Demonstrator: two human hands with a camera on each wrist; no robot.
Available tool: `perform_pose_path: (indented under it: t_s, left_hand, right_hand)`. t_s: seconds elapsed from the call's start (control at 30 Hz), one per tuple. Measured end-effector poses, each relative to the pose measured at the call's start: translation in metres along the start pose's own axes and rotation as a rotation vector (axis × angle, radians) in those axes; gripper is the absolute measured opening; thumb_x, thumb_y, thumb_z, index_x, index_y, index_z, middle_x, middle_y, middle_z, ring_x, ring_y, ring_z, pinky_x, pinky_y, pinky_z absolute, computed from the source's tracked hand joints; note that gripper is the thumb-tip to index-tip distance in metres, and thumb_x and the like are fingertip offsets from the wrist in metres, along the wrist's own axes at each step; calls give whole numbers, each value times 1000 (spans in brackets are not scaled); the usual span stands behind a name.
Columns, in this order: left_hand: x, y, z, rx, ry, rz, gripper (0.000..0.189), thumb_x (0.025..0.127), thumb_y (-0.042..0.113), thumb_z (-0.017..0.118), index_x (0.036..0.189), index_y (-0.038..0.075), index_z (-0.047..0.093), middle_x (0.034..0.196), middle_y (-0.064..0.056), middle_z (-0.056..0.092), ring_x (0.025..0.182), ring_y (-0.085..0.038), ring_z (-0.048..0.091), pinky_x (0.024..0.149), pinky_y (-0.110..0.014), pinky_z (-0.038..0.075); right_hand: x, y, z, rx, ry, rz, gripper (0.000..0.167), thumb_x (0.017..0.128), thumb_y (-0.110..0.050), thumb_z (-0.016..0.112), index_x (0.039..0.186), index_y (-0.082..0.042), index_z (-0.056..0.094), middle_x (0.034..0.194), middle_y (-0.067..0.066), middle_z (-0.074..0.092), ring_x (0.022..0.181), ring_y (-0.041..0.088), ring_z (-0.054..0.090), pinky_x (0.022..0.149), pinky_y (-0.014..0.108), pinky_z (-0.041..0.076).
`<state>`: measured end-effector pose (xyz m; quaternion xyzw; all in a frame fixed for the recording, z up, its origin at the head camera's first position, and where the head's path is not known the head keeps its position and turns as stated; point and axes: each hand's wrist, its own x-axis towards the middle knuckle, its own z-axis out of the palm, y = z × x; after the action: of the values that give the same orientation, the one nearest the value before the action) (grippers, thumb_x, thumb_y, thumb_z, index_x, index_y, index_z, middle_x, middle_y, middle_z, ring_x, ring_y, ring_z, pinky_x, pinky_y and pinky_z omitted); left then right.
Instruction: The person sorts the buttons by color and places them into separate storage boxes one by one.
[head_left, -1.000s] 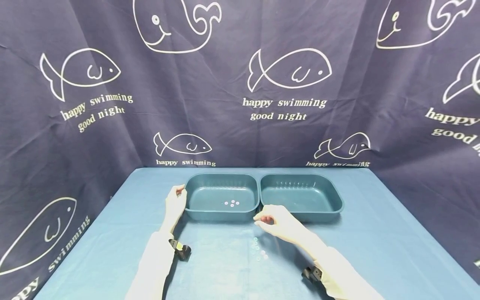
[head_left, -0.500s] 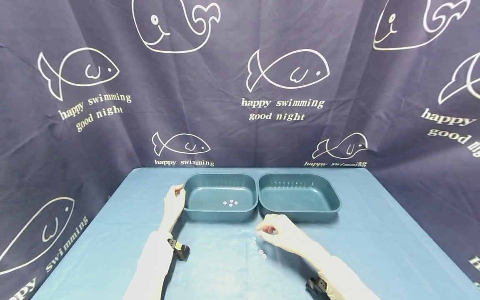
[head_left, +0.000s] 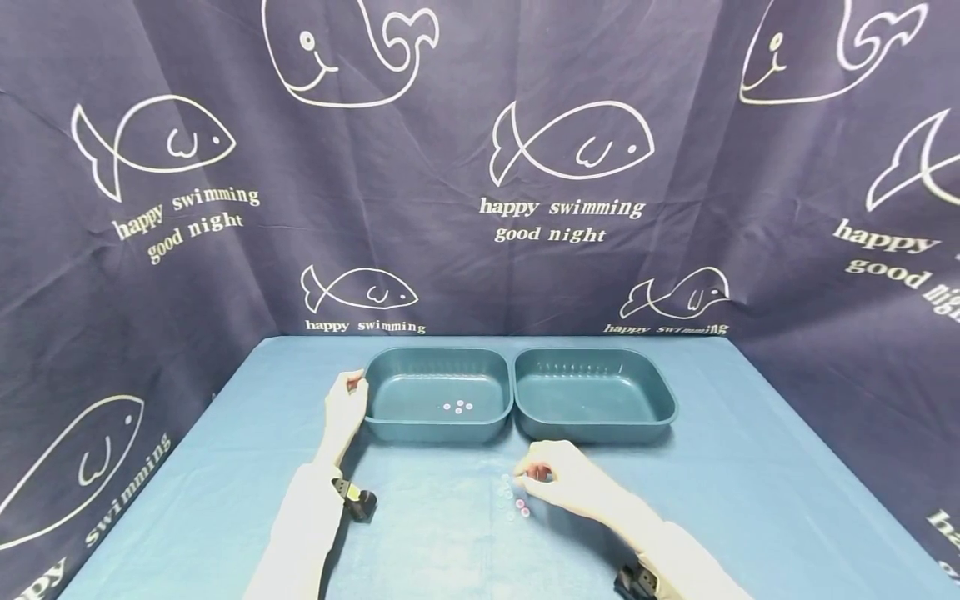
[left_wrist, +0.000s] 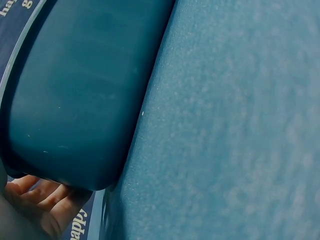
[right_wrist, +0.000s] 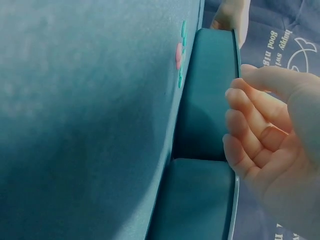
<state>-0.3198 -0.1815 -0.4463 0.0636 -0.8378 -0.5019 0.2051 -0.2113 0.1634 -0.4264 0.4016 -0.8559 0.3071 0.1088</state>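
Note:
My left hand (head_left: 346,408) holds the left end of the left teal tray (head_left: 442,431); in the left wrist view its fingers (left_wrist: 45,195) lie against the end wall, their tips partly hidden. Several small pink discs, like buttons (head_left: 460,403), lie inside that tray. My right hand (head_left: 562,477) is in front of the trays, fingers loosely bent and thumb close to the forefinger, with nothing visible between them. Right beside its fingertips, pale green discs (head_left: 502,504) and pink discs (head_left: 521,504) lie on the cloth, flat and edge-on in the right wrist view.
A second teal tray (head_left: 600,432) stands against the left one's right side, with no discs visible in it. Blue cloth (head_left: 420,517) covers the table. Behind hangs a dark curtain (head_left: 450,250) with white fish prints.
My right hand has come back and down from the front of the trays to the loose discs. The left hand stays at the tray's end. The head view has shifted slightly.

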Motion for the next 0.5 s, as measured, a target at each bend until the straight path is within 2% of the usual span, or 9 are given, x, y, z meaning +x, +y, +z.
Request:
perform_pose_path:
  t_s: [0.27,0.5]
  left_hand:
    - [-2,1,-1,-6,12,9,30,92,7,45,118,-6,53,119,-28,57,114,-41,53,100,-51,40]
    - [-1,0,1,-9,21,14,31,92,6,46,118,-6,54,120,-28,57,114,-41,53,101,-49,40]
  right_hand:
    - [-5,-2,0,53,-77,60,6,83,-19,68,83,-14,70,71,-13,59,65,-6,49,59,15,45]
    - [-7,-3,-1,76,-127,88,4,82,-15,68,82,-13,70,70,-10,60,63,-8,46,56,12,43]
